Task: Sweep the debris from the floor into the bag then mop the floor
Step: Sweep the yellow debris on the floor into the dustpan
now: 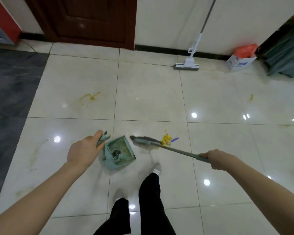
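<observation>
The left hand (82, 150) is closed around the upright handle of the dustpan (120, 152), tilting its open mouth toward the broom so sweepings can slide in. The right hand (217, 159) grips the broom (147, 141) handle, its head resting on the floor (151, 92) between the pan and a small yellow debris pile (166, 139). The mop (192, 53) leans against the far wall, near a lined box (241, 61), probably the bag.
</observation>
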Demonstrator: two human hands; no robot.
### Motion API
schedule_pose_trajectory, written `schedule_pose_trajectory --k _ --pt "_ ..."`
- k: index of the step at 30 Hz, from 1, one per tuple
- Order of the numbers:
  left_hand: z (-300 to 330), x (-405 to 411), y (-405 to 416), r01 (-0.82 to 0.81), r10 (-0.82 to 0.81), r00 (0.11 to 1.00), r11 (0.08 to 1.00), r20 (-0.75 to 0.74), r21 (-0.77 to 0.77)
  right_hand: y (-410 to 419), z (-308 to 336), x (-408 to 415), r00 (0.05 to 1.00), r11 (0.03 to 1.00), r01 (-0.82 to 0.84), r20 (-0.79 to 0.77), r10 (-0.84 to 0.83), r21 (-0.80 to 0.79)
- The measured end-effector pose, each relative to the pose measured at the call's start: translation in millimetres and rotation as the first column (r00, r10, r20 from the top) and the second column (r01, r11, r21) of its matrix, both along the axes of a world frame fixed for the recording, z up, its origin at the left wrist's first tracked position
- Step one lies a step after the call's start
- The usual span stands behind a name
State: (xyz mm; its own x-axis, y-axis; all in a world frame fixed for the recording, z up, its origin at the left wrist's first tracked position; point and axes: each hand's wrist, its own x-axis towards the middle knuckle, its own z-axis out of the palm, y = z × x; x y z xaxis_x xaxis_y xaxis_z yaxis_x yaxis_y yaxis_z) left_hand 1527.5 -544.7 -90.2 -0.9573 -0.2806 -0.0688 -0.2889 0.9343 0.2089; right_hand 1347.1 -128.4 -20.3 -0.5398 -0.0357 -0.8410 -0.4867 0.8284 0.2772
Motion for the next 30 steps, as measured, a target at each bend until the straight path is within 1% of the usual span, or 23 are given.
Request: schedule_pose_trajectory --k 2,4,5,7,9,12,14,19,21,26,30 --pt "-1.2 15.9 -3.9 0.004 -0.004 1.0 1.0 0.019 0.019 6.1 5.9 13.4 0.992 0.997 -0.068 -0.102 0.07 0.021" --pt "-2.6 27.6 -6.0 0.017 -0.017 1.0 0.999 0.016 0.042 16.9 12.0 22.8 0.984 0.999 -0.043 -0.171 0.044 0.007" --pt "-2.7 31.7 -5.8 0.017 -0.018 1.0 0.999 0.017 0.049 23.5 15.3 26.4 0.983 1.0 -0.011 -0.182 0.009 -0.007" --pt "-2.7 37.8 -4.3 0.013 -0.014 1.0 0.999 0.026 0.045 36.7 22.2 33.3 0.981 0.995 0.094 -0.167 -0.1 -0.043" --pt "-2.3 42.1 -1.4 0.02 -0.021 1.0 0.999 0.015 0.038 46.8 28.8 40.0 0.954 0.962 0.256 -0.138 -0.268 -0.097" --pt "-3.0 48.0 5.8 0.041 -0.041 0.999 0.998 0.006 0.057 53.9 28.5 41.8 0.858 0.856 0.475 -0.109 -0.502 -0.203" --pt "-3.1 49.7 9.2 0.035 -0.037 0.999 0.997 0.021 0.063 49.7 20.8 33.5 0.806 0.798 0.552 -0.093 -0.585 -0.242" --pt "-2.2 55.9 21.5 0.027 -0.027 0.999 1.0 0.031 0.013 33.8 -22.1 -2.7 0.748 0.749 0.617 -0.115 -0.653 -0.242" --pt "-2.2 56.8 28.5 0.025 -0.026 0.999 1.0 0.043 0.015 30.7 -39.4 -11.9 0.739 0.739 0.628 -0.112 -0.665 -0.242" --pt "-2.7 60.7 57.4 -0.078 0.077 0.989 0.997 0.126 -0.003 46.9 -66.5 -20.3 0.688 0.671 0.705 -0.009 -0.725 -0.23" --pt "-1.4 57.2 81.3 -0.137 0.136 0.983 0.991 0.127 0.001 72.6 -62.3 -23.0 0.691 0.668 0.717 0.075 -0.719 -0.201"
